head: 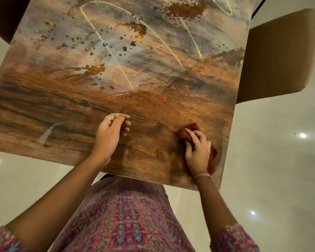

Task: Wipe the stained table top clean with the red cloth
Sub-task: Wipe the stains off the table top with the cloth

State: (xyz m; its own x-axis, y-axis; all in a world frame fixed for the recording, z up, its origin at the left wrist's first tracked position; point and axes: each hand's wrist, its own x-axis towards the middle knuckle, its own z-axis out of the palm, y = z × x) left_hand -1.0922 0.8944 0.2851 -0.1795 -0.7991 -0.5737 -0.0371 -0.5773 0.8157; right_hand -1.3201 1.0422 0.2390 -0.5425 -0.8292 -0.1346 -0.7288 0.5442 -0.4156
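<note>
The wooden table top fills the upper view. Brown stains and dark droplets cover its far half, with pale yellowish streaks across them. The near half looks smeared brown. My right hand presses flat on the red cloth near the table's near right corner; cloth shows ahead of the fingers and at the hand's right side. My left hand rests on the table to the left, fingers loosely curled, holding nothing.
A brown chair stands at the table's right side. Another dark chair back shows at the far left corner. Glossy pale floor surrounds the table. My patterned pink garment is below the near edge.
</note>
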